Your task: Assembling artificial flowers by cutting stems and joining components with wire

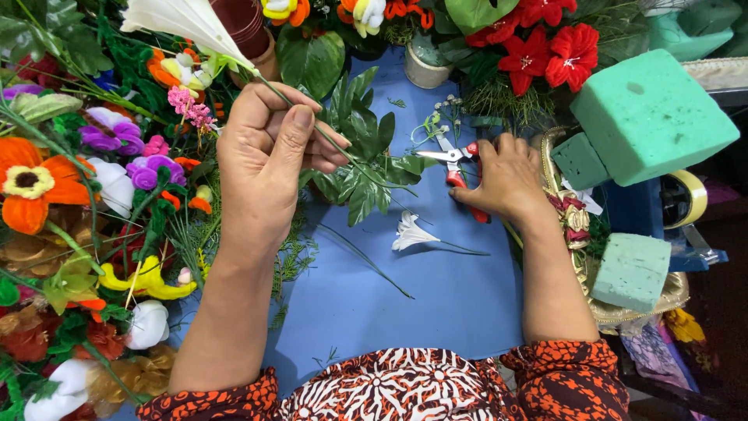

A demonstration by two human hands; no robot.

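Observation:
My left hand (269,152) is raised over the blue table (436,296), its fingers closed on the thin green stem of a white lily (183,19) that points up and to the left. My right hand (506,179) rests on the table to the right, gripping the red handles of a pair of pruning shears (456,160) whose blades point left. A second, smaller white lily (409,232) lies on the table between my hands. A cut green stem (366,261) lies beside it.
Artificial flowers in orange, purple, white and yellow are heaped along the left edge (78,203). Green leaves (362,148) and red flowers (545,51) sit at the back. Green floral foam blocks (650,117) (631,269) and a tape roll (689,199) stand on the right.

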